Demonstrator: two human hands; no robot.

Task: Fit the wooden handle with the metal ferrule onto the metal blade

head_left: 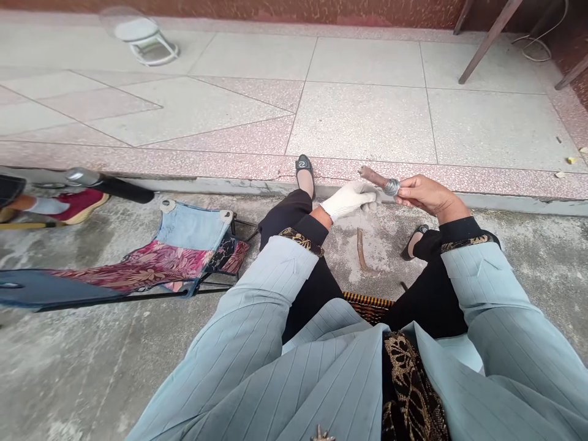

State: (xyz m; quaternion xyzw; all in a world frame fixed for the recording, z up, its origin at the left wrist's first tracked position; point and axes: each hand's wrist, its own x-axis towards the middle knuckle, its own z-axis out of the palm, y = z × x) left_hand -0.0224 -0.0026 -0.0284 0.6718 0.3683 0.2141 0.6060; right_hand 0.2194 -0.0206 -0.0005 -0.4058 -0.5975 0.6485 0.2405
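Observation:
My right hand (427,195) is bare and closed on a short brown stick (374,177). A coil of silvery wire (392,187) is wound around the stick, close to my fingertips. The stick's bare end points left and away from me. My left hand (350,201), in a white knitted glove, is just left of the coil with its fingers curled together. What those fingers hold, if anything, is too small to make out. Below my hands, a bent brown stick (361,250) lies on the concrete between my feet.
A raised tiled step (358,116) runs ahead of my feet. To my left stand a folding fabric chair (188,226) and a dark cylinder with a silver end (110,184). Another person's red shoe (76,204) is beyond. A white stool (151,46) stands on the tiles.

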